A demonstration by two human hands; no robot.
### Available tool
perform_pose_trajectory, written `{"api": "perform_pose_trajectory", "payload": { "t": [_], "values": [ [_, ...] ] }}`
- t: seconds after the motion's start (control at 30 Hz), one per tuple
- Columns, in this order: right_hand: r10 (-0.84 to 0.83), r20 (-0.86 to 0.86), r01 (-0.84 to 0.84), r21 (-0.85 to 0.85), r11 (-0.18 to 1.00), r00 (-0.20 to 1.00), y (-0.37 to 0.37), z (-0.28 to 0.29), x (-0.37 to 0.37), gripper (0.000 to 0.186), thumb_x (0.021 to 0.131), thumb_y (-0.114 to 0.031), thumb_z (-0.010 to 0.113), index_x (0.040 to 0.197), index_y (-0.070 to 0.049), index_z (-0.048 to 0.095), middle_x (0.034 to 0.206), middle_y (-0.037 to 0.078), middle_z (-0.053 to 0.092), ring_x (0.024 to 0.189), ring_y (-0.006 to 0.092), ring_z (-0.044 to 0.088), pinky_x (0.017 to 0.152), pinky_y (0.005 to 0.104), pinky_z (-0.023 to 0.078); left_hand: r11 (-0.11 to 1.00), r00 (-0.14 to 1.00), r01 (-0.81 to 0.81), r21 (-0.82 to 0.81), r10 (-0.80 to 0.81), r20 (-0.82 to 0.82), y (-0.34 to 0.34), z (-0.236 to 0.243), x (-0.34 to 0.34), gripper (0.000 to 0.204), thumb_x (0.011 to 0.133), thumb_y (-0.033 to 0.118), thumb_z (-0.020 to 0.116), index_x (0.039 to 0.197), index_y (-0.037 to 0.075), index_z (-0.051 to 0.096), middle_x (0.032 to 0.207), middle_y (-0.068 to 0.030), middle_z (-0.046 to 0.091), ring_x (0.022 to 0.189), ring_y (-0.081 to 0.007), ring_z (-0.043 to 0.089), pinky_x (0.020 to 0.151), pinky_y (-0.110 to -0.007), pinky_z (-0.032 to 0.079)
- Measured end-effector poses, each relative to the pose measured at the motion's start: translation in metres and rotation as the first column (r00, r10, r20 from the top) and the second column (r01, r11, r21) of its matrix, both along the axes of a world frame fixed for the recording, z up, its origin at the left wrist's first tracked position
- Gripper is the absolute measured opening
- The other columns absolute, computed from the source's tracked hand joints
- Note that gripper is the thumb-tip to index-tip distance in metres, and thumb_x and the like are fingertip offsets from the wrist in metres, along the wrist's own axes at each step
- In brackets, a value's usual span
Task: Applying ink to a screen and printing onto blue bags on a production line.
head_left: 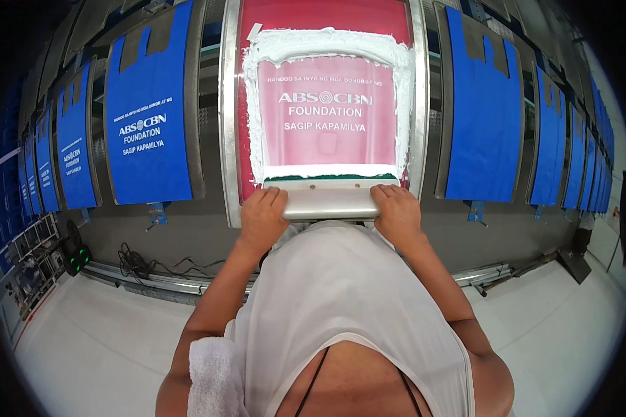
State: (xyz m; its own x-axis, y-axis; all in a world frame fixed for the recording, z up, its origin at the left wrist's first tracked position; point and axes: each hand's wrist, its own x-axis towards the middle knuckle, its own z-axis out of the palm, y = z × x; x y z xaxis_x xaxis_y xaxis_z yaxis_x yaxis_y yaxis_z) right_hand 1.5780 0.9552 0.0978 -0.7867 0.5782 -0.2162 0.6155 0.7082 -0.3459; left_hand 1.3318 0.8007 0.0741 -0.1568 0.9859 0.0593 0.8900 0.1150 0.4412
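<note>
A squeegee with a silver metal handle (332, 203) and a green blade edge (330, 178) lies across the near end of a screen-printing frame (229, 104). My left hand (263, 214) grips its left end, and my right hand (397, 210) grips its right end, fingers wrapped over the top. Thick white ink (330, 38) rings the pink mesh (327, 147), heaped along the far side and both sides. More white ink lies along the blade. Pale lettering shows through the middle of the mesh. Whatever is under the screen is hidden.
Blue printed fabric pieces (149, 104) lie on platens to the left; bare blue pieces (483, 118) lie on platens to the right. Below the platens run metal rails (153, 274) and black cables (142, 263). A dark fan-like device with green lights (78, 256) stands at left.
</note>
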Motion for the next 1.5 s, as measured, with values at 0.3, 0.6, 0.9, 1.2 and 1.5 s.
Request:
{"api": "perform_pose_trajectory", "payload": {
  "t": [0.3,0.6,0.9,1.2,1.5],
  "values": [
    [0.005,0.157,-0.044,0.251,0.967,0.988,0.203,-0.012,-0.117,0.032,0.068,-0.018,0.061,0.100,-0.018,0.066,0.089,0.010,0.067,0.086,0.0287,0.064,0.072,0.0422,0.051,0.990,0.974,-0.081,-0.118,0.053,-0.220,0.212,-0.007,-0.119,0.028,0.067,0.032,0.070,0.090,0.016,0.068,0.076,-0.0132,0.066,0.075,-0.0300,0.065,0.068,-0.042,0.052],
    [0.142,0.093,-0.149,0.073,0.986,0.985,0.283,0.033,-0.160,0.048,0.061,-0.013,0.054,0.108,-0.009,0.065,0.096,0.019,0.065,0.092,0.0344,0.062,0.084,0.0389,0.049,0.851,0.924,-0.097,0.517,0.270,-0.270,0.192,0.049,-0.124,0.046,0.073,0.031,0.072,0.109,0.006,0.059,0.117,-0.0140,0.054,0.105,-0.0351,0.051,0.085,-0.045,0.044],
    [0.261,0.093,-0.260,-0.022,0.965,0.961,0.289,0.011,-0.182,0.051,0.058,-0.013,0.062,0.109,-0.004,0.063,0.101,0.021,0.064,0.095,0.0344,0.061,0.085,0.0363,0.048,0.726,0.336,0.058,-0.685,0.632,0.698,-0.068,-0.055,0.084,0.043,0.088,0.040,0.059,0.096,-0.002,0.065,0.076,-0.0071,0.064,0.072,-0.0122,0.057,0.070,-0.027,0.045],
    [0.138,0.056,-0.142,0.070,0.987,0.989,0.251,0.006,-0.191,0.052,0.060,-0.007,0.055,0.112,-0.006,0.062,0.102,0.021,0.064,0.098,0.0353,0.060,0.087,0.0368,0.046,0.802,0.214,0.125,-0.585,0.554,0.805,-0.043,-0.016,0.082,0.033,0.090,0.030,0.058,0.086,-0.002,0.066,0.068,0.0005,0.060,0.065,-0.0065,0.052,0.061,-0.023,0.043],
    [0.124,0.068,-0.128,0.062,0.990,0.990,-0.009,0.042,-0.060,0.040,0.065,-0.002,0.058,0.104,-0.010,0.062,0.091,0.011,0.062,0.087,0.0282,0.058,0.077,0.0401,0.048,0.824,0.144,0.095,-0.559,0.544,0.826,-0.045,-0.016,0.082,0.036,0.090,0.035,0.057,0.073,0.004,0.063,0.059,0.0026,0.052,0.050,-0.0050,0.042,0.045,-0.022,0.034]
  ]
}}
